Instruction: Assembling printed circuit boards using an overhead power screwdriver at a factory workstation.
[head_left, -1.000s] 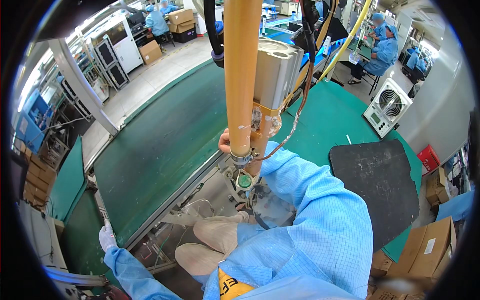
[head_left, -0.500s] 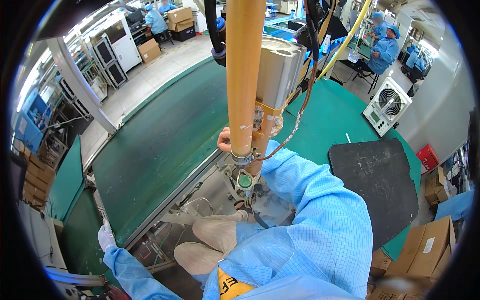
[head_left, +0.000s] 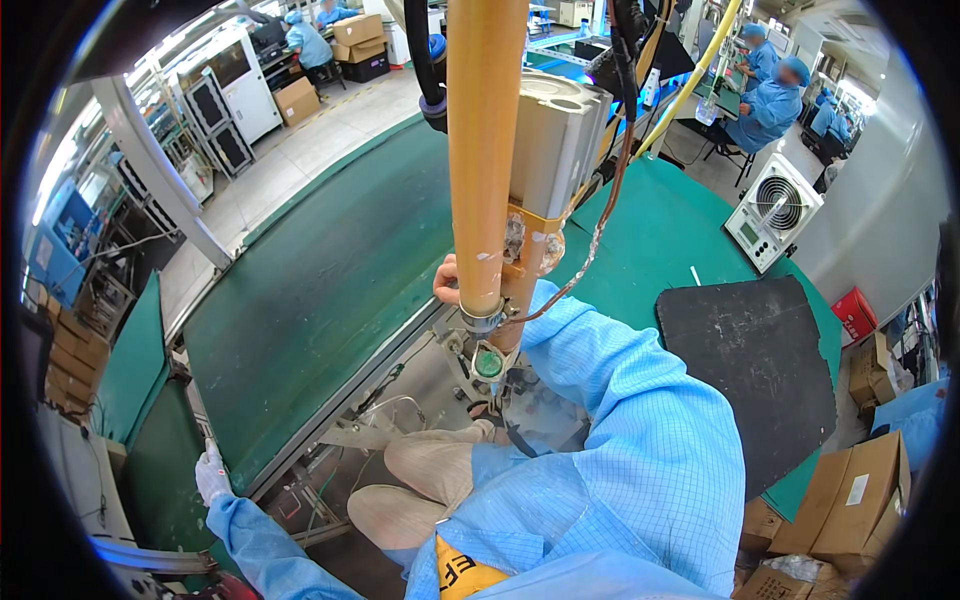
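Observation:
In a white glove, my left hand (head_left: 212,476) rests at the near left corner of the green belt surface (head_left: 330,260), by a narrow metal edge strip (head_left: 197,408). Its fingers stretch forward along that strip, and nothing shows in them. My right hand (head_left: 446,281) is bare and reaches behind an upright tan tube (head_left: 482,170). The visible fingers are curled above the belt's near edge; the tube hides the rest of the hand and whatever it may hold. Beside the tube is a silver cylinder (head_left: 560,140), with a round green button (head_left: 488,363) at the lower end.
On the right, a black mat (head_left: 750,370) lies on a green tabletop (head_left: 650,235), with a white fan unit (head_left: 773,213) behind it. Cardboard boxes (head_left: 850,495) stand at the lower right. Co-workers in blue (head_left: 768,105) sit farther back. A brown cable (head_left: 603,215) hangs beside the cylinder.
The tube and cylinder appear shifted very slightly left in the picture. Both hands stay in nearly the same places.

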